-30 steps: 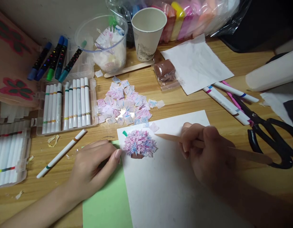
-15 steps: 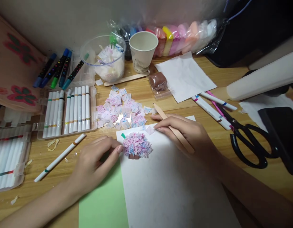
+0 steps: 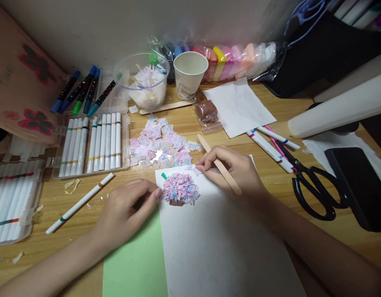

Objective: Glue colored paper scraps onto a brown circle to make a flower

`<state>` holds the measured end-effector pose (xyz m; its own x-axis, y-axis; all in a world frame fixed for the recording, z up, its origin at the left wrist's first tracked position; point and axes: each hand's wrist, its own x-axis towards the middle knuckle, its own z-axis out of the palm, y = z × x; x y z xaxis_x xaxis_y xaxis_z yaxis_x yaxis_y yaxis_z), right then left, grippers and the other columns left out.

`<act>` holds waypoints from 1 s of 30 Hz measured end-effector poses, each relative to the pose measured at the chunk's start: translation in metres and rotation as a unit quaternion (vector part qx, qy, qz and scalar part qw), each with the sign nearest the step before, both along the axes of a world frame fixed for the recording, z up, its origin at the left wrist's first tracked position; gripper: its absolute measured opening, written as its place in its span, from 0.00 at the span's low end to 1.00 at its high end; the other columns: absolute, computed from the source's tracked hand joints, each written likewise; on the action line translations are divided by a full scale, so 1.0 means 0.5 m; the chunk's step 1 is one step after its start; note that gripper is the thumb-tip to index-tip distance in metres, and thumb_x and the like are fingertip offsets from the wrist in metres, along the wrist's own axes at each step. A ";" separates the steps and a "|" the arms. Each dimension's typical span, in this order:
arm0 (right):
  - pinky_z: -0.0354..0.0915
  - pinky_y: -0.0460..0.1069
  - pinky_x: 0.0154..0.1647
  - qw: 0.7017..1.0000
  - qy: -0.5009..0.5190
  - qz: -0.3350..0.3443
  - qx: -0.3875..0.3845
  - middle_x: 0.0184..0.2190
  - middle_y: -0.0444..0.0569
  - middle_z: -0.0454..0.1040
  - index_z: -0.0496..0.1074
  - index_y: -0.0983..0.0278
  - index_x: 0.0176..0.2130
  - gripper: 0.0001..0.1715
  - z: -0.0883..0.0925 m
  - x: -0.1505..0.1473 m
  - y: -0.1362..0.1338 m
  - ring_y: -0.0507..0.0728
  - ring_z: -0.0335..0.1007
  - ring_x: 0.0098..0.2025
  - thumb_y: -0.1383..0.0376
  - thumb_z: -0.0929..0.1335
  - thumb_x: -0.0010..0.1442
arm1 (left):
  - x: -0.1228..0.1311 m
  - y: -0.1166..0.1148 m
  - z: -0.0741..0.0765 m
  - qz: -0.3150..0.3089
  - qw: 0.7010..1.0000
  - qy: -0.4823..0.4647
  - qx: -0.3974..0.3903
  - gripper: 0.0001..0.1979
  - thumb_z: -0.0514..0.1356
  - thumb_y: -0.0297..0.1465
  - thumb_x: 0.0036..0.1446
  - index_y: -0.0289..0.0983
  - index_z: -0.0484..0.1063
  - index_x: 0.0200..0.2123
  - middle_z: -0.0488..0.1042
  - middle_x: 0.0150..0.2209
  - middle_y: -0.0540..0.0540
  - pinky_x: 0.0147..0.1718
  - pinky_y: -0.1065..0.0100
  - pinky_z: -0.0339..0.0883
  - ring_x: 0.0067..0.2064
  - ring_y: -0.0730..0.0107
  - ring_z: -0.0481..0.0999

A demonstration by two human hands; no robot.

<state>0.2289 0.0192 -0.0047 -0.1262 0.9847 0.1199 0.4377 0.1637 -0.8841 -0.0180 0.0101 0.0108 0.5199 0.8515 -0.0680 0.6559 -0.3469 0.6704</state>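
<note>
Take the pink-and-blue paper tuft (image 3: 180,188) as the marker: it sits on the top left corner of a white sheet (image 3: 221,247) that lies on the wooden worktop (image 3: 302,231).

The left hand (image 3: 125,212) rests just left of the tuft. Its fingers are curled in and one fingertip touches the tuft's edge. I cannot tell whether its grip pinches anything.

The right hand (image 3: 236,171) lies just right of the tuft and slightly beyond it. Its grip is closed on a wooden stick (image 3: 219,165), which slants up and away from the tuft. The fingertips press on a small pink scrap (image 3: 197,170) near the sheet's top edge.

A loose pile of scraps (image 3: 161,144) lies just beyond the tuft. Farther back stand a clear tub (image 3: 144,78) and a paper cup (image 3: 190,74).

Left of the tuft a loose marker (image 3: 81,203) lies on the wood, with a tray of markers (image 3: 91,142) beyond it. A green sheet (image 3: 135,264) lies below and to the left of the tuft, against the white sheet's edge. Black scissors (image 3: 314,185) lie well to the right.
</note>
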 end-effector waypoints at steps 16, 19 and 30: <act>0.64 0.50 0.37 0.998 -0.047 0.043 0.003 0.30 0.46 0.74 0.67 0.62 0.27 0.07 -0.003 0.012 0.000 0.56 0.71 0.35 0.72 0.68 0.54 | 0.001 -0.003 0.024 0.035 0.999 -0.018 0.036 0.09 0.52 0.30 0.61 0.38 0.69 0.29 0.71 0.24 0.51 0.26 0.72 0.61 0.26 0.75 0.68; 0.65 0.50 0.38 0.998 -0.050 0.049 0.009 0.33 0.47 0.75 0.65 0.61 0.27 0.08 0.008 0.018 -0.005 0.56 0.71 0.37 0.72 0.68 0.54 | 0.022 0.020 0.046 -0.021 0.998 0.021 0.057 0.09 0.52 0.31 0.61 0.38 0.70 0.33 0.72 0.29 0.49 0.31 0.70 0.62 0.31 0.71 0.69; 0.65 0.53 0.38 0.982 -0.104 0.096 0.127 0.27 0.47 0.72 0.63 0.60 0.26 0.12 -0.009 0.010 -0.019 0.59 0.70 0.38 0.77 0.63 0.53 | 0.092 0.114 0.071 -0.157 0.974 0.104 0.127 0.09 0.55 0.31 0.60 0.36 0.74 0.36 0.72 0.32 0.46 0.33 0.67 0.60 0.35 0.67 0.69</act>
